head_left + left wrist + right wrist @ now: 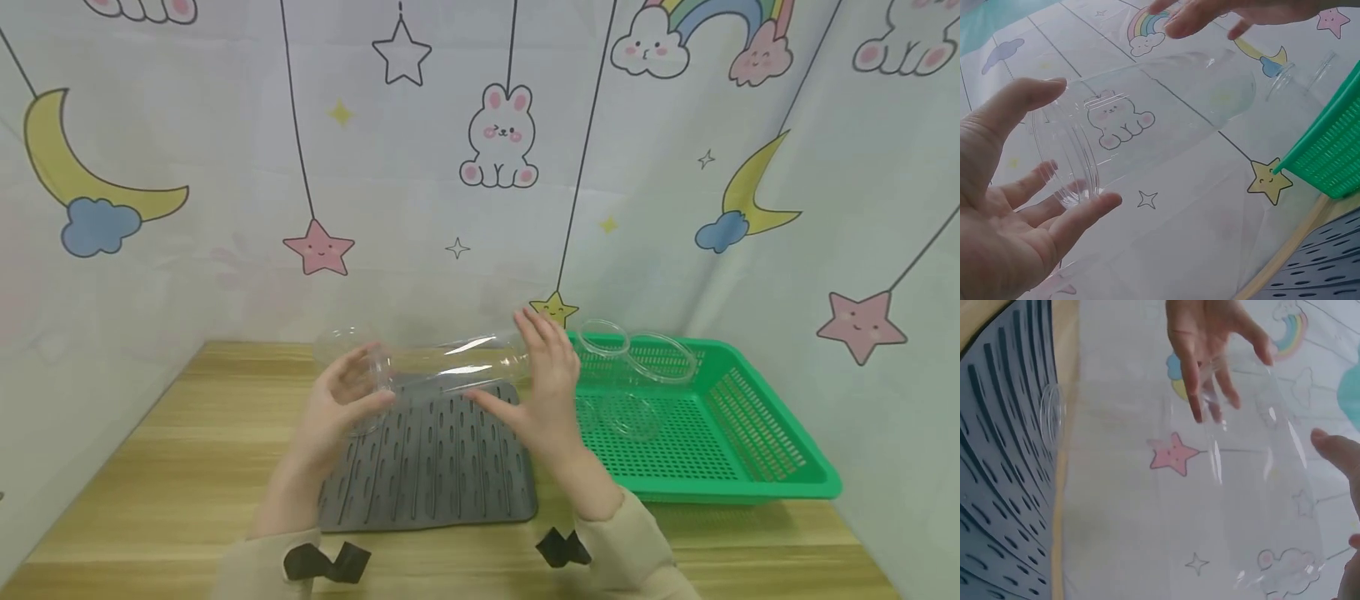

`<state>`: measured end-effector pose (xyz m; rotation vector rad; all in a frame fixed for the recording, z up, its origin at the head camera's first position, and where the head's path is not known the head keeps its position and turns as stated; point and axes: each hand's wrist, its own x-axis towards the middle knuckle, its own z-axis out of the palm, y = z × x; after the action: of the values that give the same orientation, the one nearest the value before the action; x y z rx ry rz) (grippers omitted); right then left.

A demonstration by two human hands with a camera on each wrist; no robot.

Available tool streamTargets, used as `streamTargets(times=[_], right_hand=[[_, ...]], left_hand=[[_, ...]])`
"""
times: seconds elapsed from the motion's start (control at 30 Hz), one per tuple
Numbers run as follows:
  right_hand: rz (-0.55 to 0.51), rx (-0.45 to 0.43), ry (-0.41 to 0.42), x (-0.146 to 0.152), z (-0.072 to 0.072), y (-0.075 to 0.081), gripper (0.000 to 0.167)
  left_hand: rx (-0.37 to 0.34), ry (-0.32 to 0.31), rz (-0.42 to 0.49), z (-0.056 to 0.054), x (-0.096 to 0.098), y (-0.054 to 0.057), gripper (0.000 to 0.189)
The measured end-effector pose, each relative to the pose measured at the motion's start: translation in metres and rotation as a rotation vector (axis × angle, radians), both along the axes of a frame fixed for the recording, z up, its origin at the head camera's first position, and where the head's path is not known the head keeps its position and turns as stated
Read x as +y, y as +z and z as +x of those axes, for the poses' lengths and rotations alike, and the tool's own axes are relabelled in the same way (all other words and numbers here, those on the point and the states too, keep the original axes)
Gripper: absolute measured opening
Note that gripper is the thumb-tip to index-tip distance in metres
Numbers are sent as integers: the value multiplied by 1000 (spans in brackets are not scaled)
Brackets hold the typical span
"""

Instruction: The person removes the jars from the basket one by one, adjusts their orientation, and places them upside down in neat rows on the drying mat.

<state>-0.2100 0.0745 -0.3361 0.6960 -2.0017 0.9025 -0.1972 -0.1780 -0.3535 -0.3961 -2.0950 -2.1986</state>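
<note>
A clear plastic jar (450, 362) lies sideways in the air above the grey drying mat (435, 467). My left hand (341, 404) grips it at the ringed mouth end, thumb on one side and fingers on the other, as the left wrist view (1075, 156) also shows. My right hand (551, 387) is spread around the base end, thumb and fingers apart. In the left wrist view, the right hand's fingers (1194, 17) stand off the jar wall. A second clear jar (1052, 415) stands mouth down on the mat, partly hidden behind my left hand in the head view.
A green plastic basket (780, 433) stands on the right of the wooden table (150, 467). Clear jars (660, 358) stand inside it with their round rims up, close to my right hand. Behind the table hangs a white curtain (420, 183) printed with stars, moons and rabbits.
</note>
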Motion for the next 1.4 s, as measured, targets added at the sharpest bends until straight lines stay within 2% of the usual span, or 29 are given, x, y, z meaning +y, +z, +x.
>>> streamTargets(times=[0.2, 0.33, 0.47, 0.57, 0.73, 0.9, 1.07, 1.4], right_hand=[[-360, -417, 174, 7, 1, -4, 112], [-633, -635, 384, 5, 1, -8, 120], [-892, -761, 624, -2, 0, -14, 113], [-1015, -793, 759, -7, 1, -16, 109], [-1120, -805, 859, -16, 5, -18, 109], [-1190, -799, 868, -23, 6, -19, 109], [-1251, -774, 872, -25, 4, -21, 101], [-1274, -736, 905, -26, 2, -21, 89]], left_hand=[[70, -66, 180, -1, -11, -1, 57], [97, -116, 230, -2, -12, -1, 54], [126, -148, 240, -2, -10, -2, 54], [131, -167, 240, -2, -8, -2, 57], [127, -177, 228, -2, -5, -2, 59], [134, -191, 224, -3, -5, -3, 59], [138, -208, 201, -4, -4, -4, 60], [146, -244, 207, -4, -4, -5, 63]])
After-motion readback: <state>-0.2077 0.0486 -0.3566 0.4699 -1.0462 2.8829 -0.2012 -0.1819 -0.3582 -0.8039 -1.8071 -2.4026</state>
